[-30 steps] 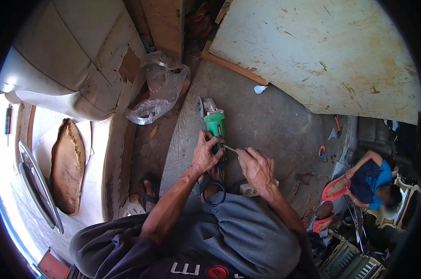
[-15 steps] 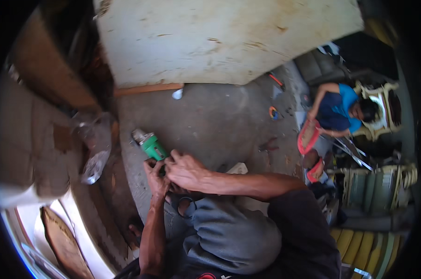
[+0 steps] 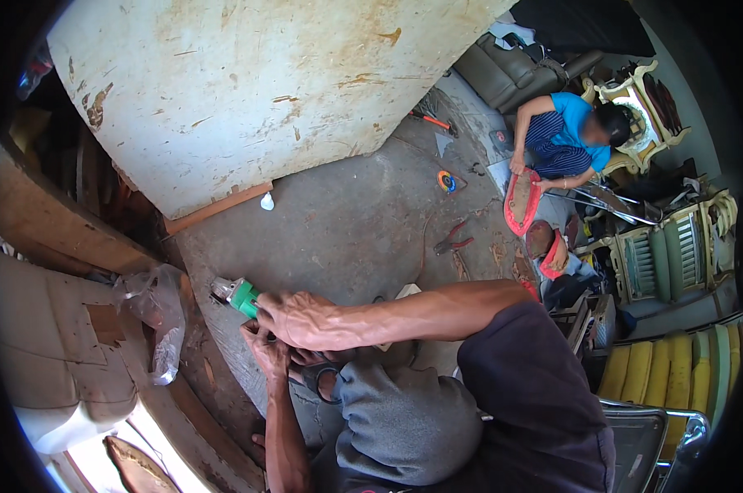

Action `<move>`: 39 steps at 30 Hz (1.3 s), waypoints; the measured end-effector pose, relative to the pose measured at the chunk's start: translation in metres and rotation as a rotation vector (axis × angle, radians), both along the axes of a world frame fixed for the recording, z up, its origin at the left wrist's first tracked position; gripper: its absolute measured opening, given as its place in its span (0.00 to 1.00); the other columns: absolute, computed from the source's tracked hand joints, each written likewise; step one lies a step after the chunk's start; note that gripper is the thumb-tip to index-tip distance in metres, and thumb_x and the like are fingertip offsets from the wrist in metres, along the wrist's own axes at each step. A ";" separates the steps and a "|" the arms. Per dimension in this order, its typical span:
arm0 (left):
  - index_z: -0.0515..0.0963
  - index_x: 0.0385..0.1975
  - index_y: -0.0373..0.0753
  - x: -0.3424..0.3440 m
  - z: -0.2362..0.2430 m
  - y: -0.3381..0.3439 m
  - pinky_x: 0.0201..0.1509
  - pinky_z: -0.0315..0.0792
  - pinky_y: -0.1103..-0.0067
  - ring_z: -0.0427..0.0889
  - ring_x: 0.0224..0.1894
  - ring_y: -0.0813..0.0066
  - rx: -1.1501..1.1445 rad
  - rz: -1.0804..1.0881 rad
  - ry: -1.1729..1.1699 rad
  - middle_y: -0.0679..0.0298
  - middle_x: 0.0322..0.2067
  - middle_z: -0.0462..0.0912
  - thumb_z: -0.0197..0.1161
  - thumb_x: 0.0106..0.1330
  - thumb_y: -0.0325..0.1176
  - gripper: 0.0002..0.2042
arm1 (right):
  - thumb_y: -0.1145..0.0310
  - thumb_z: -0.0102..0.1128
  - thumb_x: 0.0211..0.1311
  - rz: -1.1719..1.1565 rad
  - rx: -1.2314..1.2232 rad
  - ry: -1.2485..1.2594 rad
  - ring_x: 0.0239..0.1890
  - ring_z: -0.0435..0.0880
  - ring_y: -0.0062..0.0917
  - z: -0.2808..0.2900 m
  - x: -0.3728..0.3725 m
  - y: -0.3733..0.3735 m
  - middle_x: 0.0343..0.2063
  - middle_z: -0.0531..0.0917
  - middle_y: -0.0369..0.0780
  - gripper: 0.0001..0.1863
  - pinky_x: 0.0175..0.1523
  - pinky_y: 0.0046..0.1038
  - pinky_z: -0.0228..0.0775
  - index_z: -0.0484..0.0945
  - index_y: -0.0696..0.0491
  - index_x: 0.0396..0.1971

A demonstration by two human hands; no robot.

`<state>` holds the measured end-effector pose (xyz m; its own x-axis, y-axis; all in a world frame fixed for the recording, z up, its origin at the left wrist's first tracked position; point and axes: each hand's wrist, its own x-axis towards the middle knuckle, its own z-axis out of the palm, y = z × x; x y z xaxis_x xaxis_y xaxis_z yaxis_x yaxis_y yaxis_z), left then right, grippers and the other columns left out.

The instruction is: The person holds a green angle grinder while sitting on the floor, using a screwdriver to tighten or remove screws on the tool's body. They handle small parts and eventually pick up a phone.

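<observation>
The right hand (image 3: 304, 319) overlaps the left hand (image 3: 267, 352) at the rear of a green angle grinder (image 3: 244, 299). What either grasps cannot be told.

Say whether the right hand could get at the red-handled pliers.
Likely yes: the pliers lie on the floor beyond the right forearm, nothing seen blocking them, though the right hand is at the green grinder.

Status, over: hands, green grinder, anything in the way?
Left hand, right hand close together at rear of green grinder. Silver head in view, rear hidden by hands. Red-handled pliers off right, not in the way.
</observation>
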<state>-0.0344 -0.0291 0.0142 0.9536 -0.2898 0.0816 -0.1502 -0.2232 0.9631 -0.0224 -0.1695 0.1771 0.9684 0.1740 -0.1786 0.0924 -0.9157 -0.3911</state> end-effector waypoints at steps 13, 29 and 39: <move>0.83 0.44 0.35 0.001 0.002 0.001 0.51 0.65 0.70 0.66 0.43 0.64 -0.039 -0.016 0.025 0.62 0.36 0.66 0.72 0.54 0.38 0.19 | 0.67 0.54 0.63 0.207 -0.109 0.024 0.23 0.86 0.42 0.015 -0.010 -0.009 0.35 0.80 0.54 0.20 0.26 0.40 0.79 0.75 0.65 0.49; 0.84 0.42 0.37 0.002 0.000 0.004 0.49 0.69 0.69 0.70 0.42 0.59 0.014 0.012 0.002 0.57 0.36 0.68 0.73 0.52 0.29 0.16 | 0.69 0.55 0.61 0.333 -0.151 0.045 0.29 0.87 0.45 0.028 -0.008 -0.010 0.35 0.80 0.55 0.24 0.31 0.40 0.82 0.71 0.67 0.54; 0.86 0.45 0.47 0.001 0.026 0.003 0.46 0.73 0.69 0.72 0.42 0.61 0.084 0.025 0.119 0.58 0.36 0.67 0.75 0.55 0.32 0.16 | 0.64 0.51 0.71 0.219 -0.201 0.141 0.33 0.86 0.50 0.045 -0.004 -0.002 0.42 0.78 0.55 0.24 0.34 0.44 0.81 0.67 0.60 0.62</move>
<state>-0.0337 -0.0259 0.0400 0.9621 -0.2666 -0.0564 -0.0290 -0.3061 0.9515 -0.0269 -0.1720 0.2225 0.8751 0.3228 -0.3606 0.2530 -0.9403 -0.2276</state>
